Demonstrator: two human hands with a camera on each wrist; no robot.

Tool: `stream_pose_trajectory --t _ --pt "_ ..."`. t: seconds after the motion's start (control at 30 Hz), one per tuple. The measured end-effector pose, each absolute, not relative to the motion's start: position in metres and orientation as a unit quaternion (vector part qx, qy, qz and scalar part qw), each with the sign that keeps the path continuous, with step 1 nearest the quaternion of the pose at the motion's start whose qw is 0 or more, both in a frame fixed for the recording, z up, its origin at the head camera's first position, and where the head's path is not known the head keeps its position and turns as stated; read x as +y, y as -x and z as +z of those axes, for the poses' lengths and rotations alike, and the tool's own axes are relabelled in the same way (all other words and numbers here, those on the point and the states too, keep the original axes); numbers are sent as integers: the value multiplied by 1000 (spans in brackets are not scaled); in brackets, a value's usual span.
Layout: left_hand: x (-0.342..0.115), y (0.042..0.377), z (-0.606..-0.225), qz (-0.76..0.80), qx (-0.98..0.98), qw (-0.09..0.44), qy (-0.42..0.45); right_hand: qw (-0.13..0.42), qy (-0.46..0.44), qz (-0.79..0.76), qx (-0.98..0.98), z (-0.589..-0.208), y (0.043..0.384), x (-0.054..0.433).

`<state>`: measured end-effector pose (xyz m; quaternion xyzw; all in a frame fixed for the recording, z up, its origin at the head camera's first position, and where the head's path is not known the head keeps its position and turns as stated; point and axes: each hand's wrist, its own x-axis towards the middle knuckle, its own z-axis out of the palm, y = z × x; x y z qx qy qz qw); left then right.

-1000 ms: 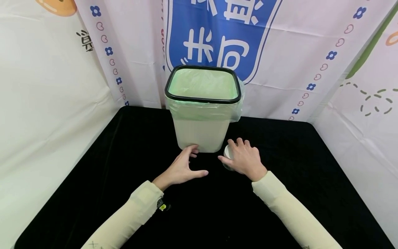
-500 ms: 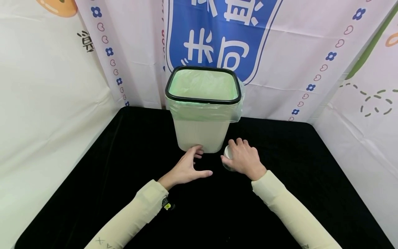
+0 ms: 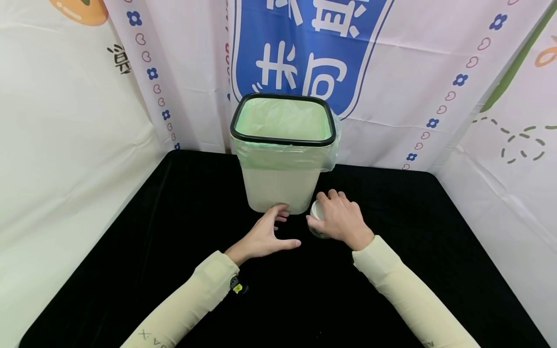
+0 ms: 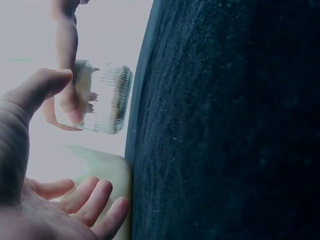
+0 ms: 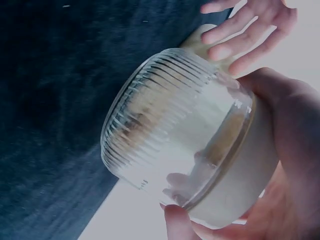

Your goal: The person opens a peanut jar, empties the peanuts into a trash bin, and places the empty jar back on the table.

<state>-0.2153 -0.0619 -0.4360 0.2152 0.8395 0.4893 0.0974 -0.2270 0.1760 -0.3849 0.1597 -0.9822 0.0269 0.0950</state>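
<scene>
In the head view my right hand [image 3: 341,218] grips a small jar by its white lid [image 3: 317,211], to the right of the bin's base. The jar [image 5: 160,110] is clear, ribbed glass near its bottom, as the right wrist view shows. Its ribbed end points at the black cloth; whether it touches the cloth I cannot tell. My left hand [image 3: 263,236] is spread with thumb and fingers apart, holding nothing. Its fingers lie before the foot of the bin, left of the jar. In the left wrist view the jar [image 4: 107,97] stands beyond my left thumb.
A pale waste bin [image 3: 280,186] with a black rim and green liner bag [image 3: 287,157] stands at the back of the black-covered table [image 3: 196,217]. White printed curtains [image 3: 404,82] close off the back and both sides.
My left hand has moved a little to the right, closer to the jar. The right hand, gripping the jar, has barely moved.
</scene>
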Motion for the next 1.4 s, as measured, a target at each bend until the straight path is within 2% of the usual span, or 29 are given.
stream_pose_trajectory --t 0.73,1.0,1.4 --pt "-50 218 -435 517 814 104 -242 129 -206 24 -970 -341 202 145" --pt "-44 215 -432 546 797 111 -234 121 -219 29 -968 -335 200 136" --pt "-39 214 -433 599 752 113 -251 155 -235 11 -959 -337 199 127"
